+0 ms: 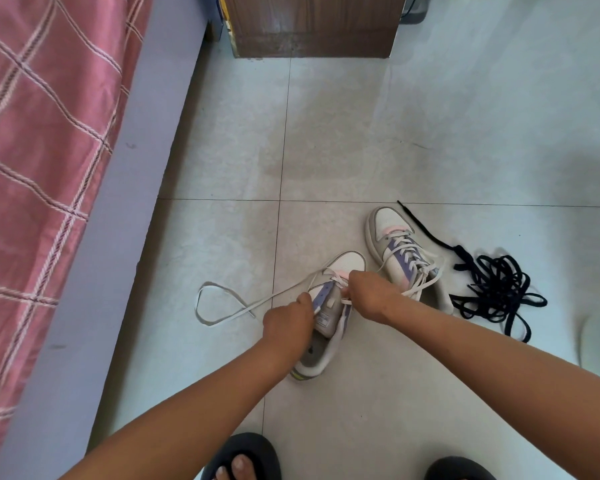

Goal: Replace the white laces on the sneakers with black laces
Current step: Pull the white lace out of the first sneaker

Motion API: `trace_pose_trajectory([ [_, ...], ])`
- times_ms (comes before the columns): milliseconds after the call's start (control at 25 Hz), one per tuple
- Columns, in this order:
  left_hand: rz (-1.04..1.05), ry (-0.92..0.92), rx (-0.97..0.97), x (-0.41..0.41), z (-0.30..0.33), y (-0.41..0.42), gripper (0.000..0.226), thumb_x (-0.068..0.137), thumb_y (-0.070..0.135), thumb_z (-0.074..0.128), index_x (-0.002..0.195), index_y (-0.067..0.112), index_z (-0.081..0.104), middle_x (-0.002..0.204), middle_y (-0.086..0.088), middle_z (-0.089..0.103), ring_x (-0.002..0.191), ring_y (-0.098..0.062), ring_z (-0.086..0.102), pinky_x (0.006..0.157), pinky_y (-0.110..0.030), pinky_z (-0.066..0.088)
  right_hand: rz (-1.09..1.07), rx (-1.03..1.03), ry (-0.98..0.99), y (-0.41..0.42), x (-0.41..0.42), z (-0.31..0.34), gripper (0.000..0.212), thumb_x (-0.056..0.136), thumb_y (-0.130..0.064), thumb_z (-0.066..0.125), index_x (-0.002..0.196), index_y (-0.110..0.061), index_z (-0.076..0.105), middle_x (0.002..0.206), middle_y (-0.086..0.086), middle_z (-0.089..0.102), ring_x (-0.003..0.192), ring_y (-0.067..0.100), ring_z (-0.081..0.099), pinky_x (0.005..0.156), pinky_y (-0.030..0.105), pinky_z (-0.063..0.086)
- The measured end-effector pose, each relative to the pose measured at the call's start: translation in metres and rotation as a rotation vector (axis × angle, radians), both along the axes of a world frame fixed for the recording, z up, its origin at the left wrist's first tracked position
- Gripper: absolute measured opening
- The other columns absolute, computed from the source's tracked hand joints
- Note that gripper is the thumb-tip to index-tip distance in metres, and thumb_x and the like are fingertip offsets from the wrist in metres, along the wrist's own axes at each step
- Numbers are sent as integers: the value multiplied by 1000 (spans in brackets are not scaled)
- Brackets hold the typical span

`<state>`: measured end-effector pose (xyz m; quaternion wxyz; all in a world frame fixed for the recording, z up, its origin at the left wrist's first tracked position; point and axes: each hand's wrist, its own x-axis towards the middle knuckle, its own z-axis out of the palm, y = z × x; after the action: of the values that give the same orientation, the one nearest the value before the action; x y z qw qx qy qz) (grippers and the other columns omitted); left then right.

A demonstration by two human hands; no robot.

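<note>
- Left hand reached down, fingers gripping near sneaker on floor.
- Right hand pinching white lace at eyelets.
- Second sneaker beside, still white-laced.
- Black laces heaped just right.

Pink checked bedspread left, wooden cabinet beyond, tiled floor.

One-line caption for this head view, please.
Both hands, left and right, unthread the white lace from the near sneaker; black laces wait on the floor.
</note>
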<state>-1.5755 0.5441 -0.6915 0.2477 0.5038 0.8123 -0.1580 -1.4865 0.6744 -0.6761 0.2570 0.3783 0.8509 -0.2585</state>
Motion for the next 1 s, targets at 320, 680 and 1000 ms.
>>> trace_pose_trajectory([
  [320,-129,178,76,-35,-2,2,29,90,9,51,118,15,42,108,-7,53,90,-26,60,51,-27,20,321,302,-116,7,13,-2,26,93,-5,41,119,-5,42,117,11,60,104,29,60,69,33,39],
  [680,-91,245,53,-48,1,11,37,89,16,59,121,17,41,112,-7,51,95,-26,59,59,-27,28,35,218,-357,48,-2,17,42,89,-22,53,130,-15,49,129,7,54,121,27,50,90,36,43],
  [1000,-71,301,10,-76,2,5,35,92,18,52,124,18,40,116,-6,50,100,-26,58,67,-29,32,-109,323,-186,96,25,42,15,91,-25,56,93,-10,55,98,10,60,83,26,54,70,29,39],
])
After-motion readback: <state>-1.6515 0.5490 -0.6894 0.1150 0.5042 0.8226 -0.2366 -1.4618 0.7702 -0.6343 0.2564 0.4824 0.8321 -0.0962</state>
